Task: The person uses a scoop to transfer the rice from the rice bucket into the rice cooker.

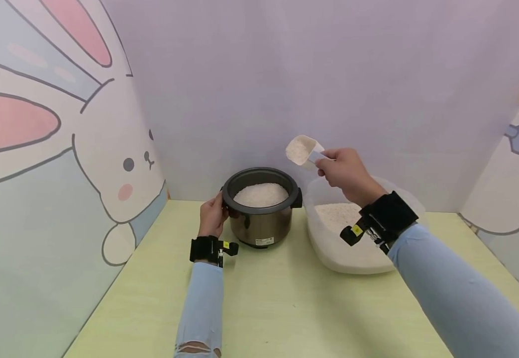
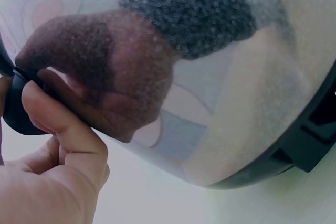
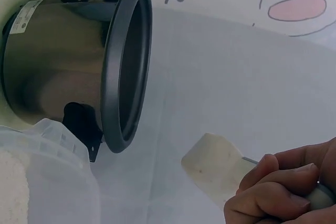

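A dark rice cooker (image 1: pixel 259 223) stands lidless near the back wall, with white rice (image 1: pixel 261 195) inside it. At its left side my left hand (image 1: pixel 212 218) grips the black side handle (image 2: pixel 23 111), thumb and fingers around it in the left wrist view. My right hand (image 1: pixel 346 171) holds a white scoop (image 1: pixel 315 158) by its handle, up and to the right of the cooker. Rice (image 1: pixel 298 149) fills part of the scoop, which is tilted. From the right wrist view only the outside of the scoop (image 3: pixel 212 166) shows, apart from the cooker's rim.
Right of the cooker, a translucent white tub (image 1: pixel 346 256) holds more rice, partly hidden by my right wrist. Both stand on a pale yellow-green table (image 1: pixel 259 303). A plain back wall (image 1: pixel 241 89) and side walls with rabbit drawings (image 1: pixel 120 189) enclose it.
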Demonstrator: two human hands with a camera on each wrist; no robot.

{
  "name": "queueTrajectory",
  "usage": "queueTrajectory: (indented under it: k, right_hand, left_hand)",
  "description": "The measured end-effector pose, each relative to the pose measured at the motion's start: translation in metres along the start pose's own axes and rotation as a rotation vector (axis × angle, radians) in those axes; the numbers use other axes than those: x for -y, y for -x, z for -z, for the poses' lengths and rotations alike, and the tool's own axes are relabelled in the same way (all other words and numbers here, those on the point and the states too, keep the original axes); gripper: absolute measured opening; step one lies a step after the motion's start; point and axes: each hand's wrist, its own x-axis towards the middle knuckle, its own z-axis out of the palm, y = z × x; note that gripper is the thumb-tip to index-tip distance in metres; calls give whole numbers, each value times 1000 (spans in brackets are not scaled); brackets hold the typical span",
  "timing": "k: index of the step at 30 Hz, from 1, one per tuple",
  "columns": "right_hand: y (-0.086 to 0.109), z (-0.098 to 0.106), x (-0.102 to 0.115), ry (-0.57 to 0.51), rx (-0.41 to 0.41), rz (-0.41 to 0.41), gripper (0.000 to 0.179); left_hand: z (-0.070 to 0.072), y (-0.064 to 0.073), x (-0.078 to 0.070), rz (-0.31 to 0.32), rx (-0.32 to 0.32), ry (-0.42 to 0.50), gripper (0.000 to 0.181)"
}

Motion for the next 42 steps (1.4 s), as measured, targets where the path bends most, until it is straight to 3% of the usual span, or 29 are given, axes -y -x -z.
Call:
queueTrajectory:
  k: [3,7,16,26,33,42]
  right_hand:
    - [-2,-5,2,62,-31,5,35]
    - [-2,-11,5,126,-43,18,42]
    - [0,-18,6,202,-48,92,49]
    - [-2,-23,4,272,-56,113,49]
    - [-6,-28,-7,396,-101,218,46]
    - [-6,-32,-20,459,-113,296,37]
  left_hand:
    - [0,1,0,-6,4,1,37]
    - [0,0,0,0,1,9,39]
    - [1,-2,3,1,-12,12,41]
    - [-2,-1,2,-6,-19,10,40]
    - [-2,1,1,8,-11,2,38]
    - [-6,-1,3,3,-28,-3,36]
